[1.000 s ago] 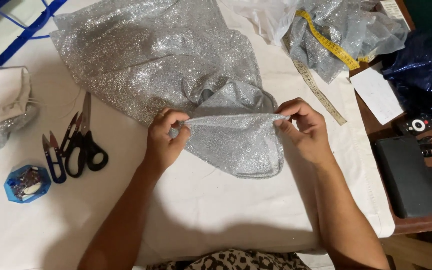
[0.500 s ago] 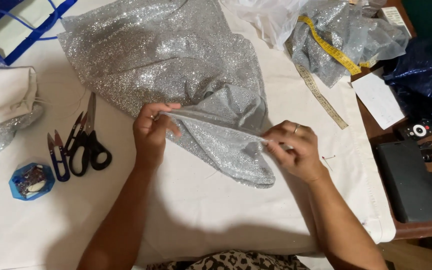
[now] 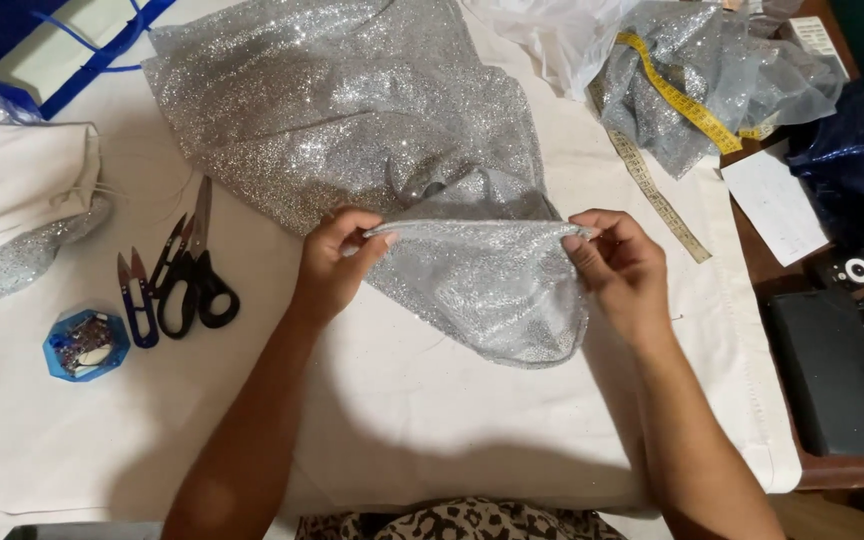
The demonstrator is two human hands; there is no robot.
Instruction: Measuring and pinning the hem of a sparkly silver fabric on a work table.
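Note:
A large piece of silver glitter fabric (image 3: 352, 110) lies spread over a white-covered table (image 3: 402, 430). My left hand (image 3: 332, 265) pinches the left end of a folded edge of that fabric. My right hand (image 3: 617, 270) pinches the right end of the same edge. The edge is stretched flat and level between both hands. Below it a rounded flap of the fabric (image 3: 502, 300) hangs down onto the cloth.
Black scissors (image 3: 192, 275) and small blue thread snips (image 3: 137, 300) lie left of my left hand, with a blue pin box (image 3: 85, 345) below them. A yellow tape measure (image 3: 677, 100) crosses grey tulle at upper right. A black case (image 3: 832, 370) sits at the right edge.
My right hand has risen and moved right, pulling the folded edge from a slant to level and taut. My left hand has shifted slightly down and right.

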